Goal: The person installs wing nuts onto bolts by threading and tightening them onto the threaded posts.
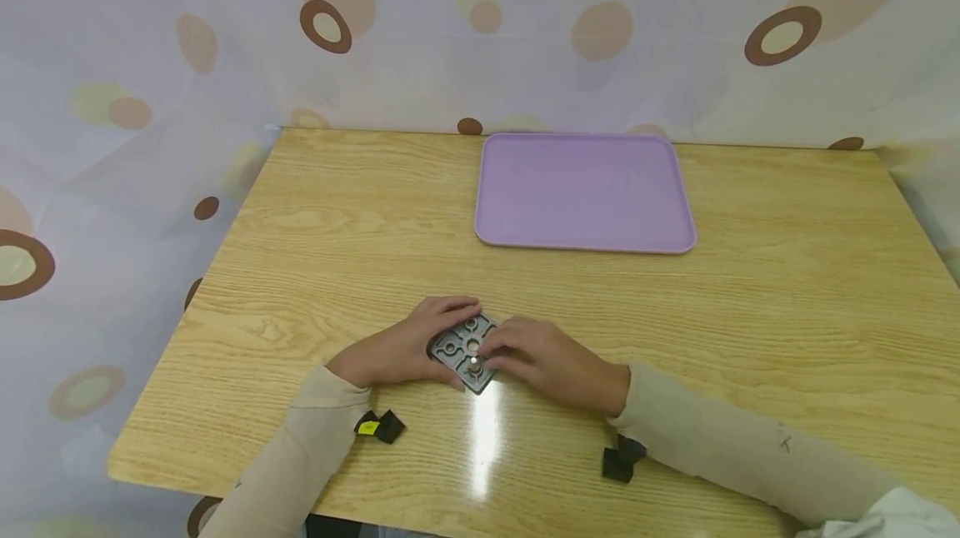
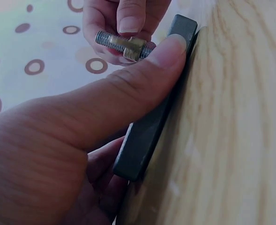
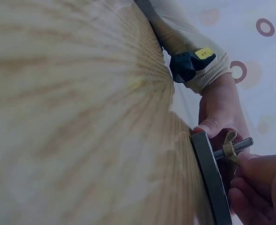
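A square grey metal plate [image 1: 461, 354] with raised rings lies flat on the table near its front. My left hand [image 1: 411, 348] grips it from the left, thumb along the near edge and fingers round the far side. A threaded bolt [image 3: 245, 143] stands up from the plate's face near one corner, and a brass wing nut [image 3: 229, 150] sits partway along its thread. From the right, my right hand [image 1: 558, 365] pinches the wing nut with thumb and curled fingers. The left wrist view shows the wing nut [image 2: 134, 48] beyond my left thumb.
A light purple tray [image 1: 585, 192] lies at the back of the wooden table [image 1: 337, 230]. Behind the table hangs a patterned curtain [image 1: 525, 80]. Dark strap pieces [image 1: 618, 463] hang from both wrists, close to the tabletop.
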### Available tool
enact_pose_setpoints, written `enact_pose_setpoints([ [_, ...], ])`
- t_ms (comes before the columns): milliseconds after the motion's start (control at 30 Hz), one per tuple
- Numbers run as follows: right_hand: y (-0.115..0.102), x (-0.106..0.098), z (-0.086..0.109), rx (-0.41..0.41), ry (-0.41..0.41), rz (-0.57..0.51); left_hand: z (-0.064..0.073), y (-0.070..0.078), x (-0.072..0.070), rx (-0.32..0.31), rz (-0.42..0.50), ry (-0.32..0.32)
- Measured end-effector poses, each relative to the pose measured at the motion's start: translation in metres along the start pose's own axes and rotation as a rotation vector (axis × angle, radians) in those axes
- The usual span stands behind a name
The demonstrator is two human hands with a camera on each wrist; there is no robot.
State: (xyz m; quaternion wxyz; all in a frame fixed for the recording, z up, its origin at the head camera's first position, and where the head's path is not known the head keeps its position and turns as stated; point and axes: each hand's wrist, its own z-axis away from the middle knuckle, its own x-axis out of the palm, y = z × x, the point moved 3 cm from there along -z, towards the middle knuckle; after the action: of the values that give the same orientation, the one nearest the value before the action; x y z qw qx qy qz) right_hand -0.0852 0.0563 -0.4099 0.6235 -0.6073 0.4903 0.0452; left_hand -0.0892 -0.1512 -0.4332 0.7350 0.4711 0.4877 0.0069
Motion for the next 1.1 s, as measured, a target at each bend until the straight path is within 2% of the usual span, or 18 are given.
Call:
enact_pose_setpoints([
  [500, 0.0010, 0.0030, 0.0011, -0.016, 0.001, -0.038, 0.0004, 0.0006, -0.0012, -0.011, 0.015, -0.005],
  [733, 0.0003, 0.0060, 0.0000, 0.019, -0.040, -0.040, 0.0002, 0.0002, -0.0009, -0.011, 0.013, -0.010],
  [867, -0.0014, 0.0072, -0.0017, 0.007, -0.065, -0.057, 0.0000, 0.0001, -0.0008, -0.007, 0.016, -0.008],
  [1100, -0.0026, 0.0064, -0.0020, 0.001, -0.064, -0.044, -0.0005, 0.0020, -0.0007, 0.001, 0.006, -0.007],
])
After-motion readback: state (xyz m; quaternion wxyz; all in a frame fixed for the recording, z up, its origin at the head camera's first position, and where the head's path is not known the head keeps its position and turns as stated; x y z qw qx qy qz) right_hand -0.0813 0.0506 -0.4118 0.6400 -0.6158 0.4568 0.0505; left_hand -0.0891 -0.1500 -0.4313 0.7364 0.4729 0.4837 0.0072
